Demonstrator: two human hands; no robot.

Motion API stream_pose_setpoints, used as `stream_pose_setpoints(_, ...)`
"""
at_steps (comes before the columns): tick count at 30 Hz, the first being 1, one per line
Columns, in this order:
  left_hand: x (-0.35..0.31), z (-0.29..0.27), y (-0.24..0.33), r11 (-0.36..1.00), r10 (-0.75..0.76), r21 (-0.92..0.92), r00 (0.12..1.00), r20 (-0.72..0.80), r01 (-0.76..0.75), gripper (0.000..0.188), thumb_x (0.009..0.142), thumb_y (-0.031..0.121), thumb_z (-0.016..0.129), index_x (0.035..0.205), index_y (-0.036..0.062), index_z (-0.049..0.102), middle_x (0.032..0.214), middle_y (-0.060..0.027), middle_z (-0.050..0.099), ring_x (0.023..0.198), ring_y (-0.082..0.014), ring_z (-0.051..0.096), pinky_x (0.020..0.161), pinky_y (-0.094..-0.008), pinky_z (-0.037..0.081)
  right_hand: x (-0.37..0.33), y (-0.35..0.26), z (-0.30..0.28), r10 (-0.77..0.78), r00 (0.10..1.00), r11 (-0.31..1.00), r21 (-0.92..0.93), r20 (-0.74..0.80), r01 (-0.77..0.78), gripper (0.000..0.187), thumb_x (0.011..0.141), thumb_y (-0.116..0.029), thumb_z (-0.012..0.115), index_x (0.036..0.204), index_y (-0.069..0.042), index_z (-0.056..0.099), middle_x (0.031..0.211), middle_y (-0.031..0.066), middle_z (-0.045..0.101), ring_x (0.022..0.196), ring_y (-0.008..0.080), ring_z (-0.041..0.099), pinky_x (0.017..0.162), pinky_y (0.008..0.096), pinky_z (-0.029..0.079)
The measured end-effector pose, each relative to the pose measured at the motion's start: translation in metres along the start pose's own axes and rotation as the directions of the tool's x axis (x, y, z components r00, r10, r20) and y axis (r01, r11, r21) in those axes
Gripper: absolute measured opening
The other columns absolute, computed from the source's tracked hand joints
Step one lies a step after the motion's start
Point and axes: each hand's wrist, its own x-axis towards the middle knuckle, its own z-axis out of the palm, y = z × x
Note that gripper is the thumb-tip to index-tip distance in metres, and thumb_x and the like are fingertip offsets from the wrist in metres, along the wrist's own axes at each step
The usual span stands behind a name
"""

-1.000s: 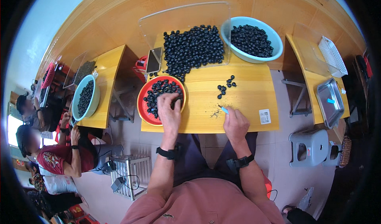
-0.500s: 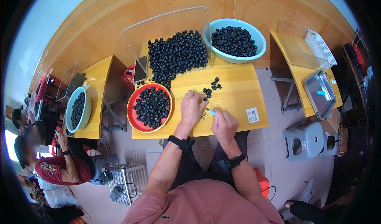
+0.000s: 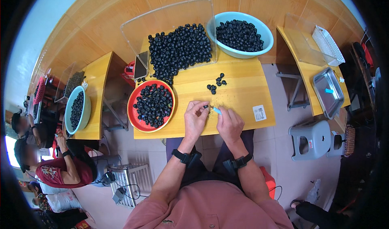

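My left hand (image 3: 196,117) pinches a small round black bead-like piece (image 3: 206,106) between thumb and fingers over the wooden table (image 3: 247,97). Closed round a small tool with a light-blue handle (image 3: 217,111), my right hand (image 3: 229,125) holds its thin tip close to that piece; contact cannot be made out. Dark crumbs lie on the wood around them. Just beyond are several loose black pieces (image 3: 219,82). A red round tray (image 3: 131,112) full of such pieces stands left of my left hand. Behind it spreads a big heap of black pieces (image 3: 182,46).
A clear plastic guard (image 3: 166,10) stands behind the heap, beside a light-blue basin (image 3: 243,55) of black pieces. A phone (image 3: 141,64) and a white label (image 3: 259,113) lie on the table. At left, a person (image 3: 60,170) works; a grey stool (image 3: 310,141) stands right.
My left hand has lifted a black piece off the table and turned it toward the tool. The right hand stays nearly in place. The view has shifted slightly.
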Motion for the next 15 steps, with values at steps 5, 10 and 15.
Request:
stream_pose_setpoints(5,-0.0041,0.0033,0.0007,0.999,0.036,0.016,0.999,-0.029,-0.036,0.025,0.088,-0.006,0.075,0.113,-0.0006,0.074,0.098,-0.0044,0.061,0.084,-0.0109,0.06,0.076,-0.024,0.052,0.0005,-0.0025,0.0005,0.002,0.999,1.0,-0.016,0.046,-0.002,0.018,0.088,-0.013,0.072,0.105,-0.008,0.071,0.076,0.0076,0.057,0.068,0.0271,0.063,0.06,0.0402,0.051)
stream_pose_setpoints(10,-0.0042,0.0026,0.0047,0.993,0.069,0.101,0.997,-0.04,-0.065,0.029,0.085,-0.008,0.075,0.112,-0.0006,0.072,0.095,-0.0055,0.062,0.083,-0.0128,0.061,0.075,-0.0264,0.053,0.004,-0.0049,-0.0026,-0.03,0.997,0.998,-0.052,0.071,0.033,0.014,0.088,-0.012,0.071,0.101,-0.009,0.07,0.075,0.0063,0.055,0.067,0.0244,0.063,0.059,0.0385,0.051)
stream_pose_setpoints(15,-0.0044,0.0021,0.0019,0.987,0.125,0.11,0.991,-0.051,-0.119,0.032,0.082,-0.009,0.075,0.112,0.0008,0.073,0.093,-0.009,0.064,0.079,-0.0172,0.063,0.073,-0.0293,0.054,0.0054,-0.0067,-0.003,-0.057,0.994,0.995,-0.075,0.097,0.065,0.011,0.088,-0.013,0.071,0.098,-0.009,0.069,0.073,0.0056,0.053,0.065,0.0232,0.062,0.058,0.0381,0.05)
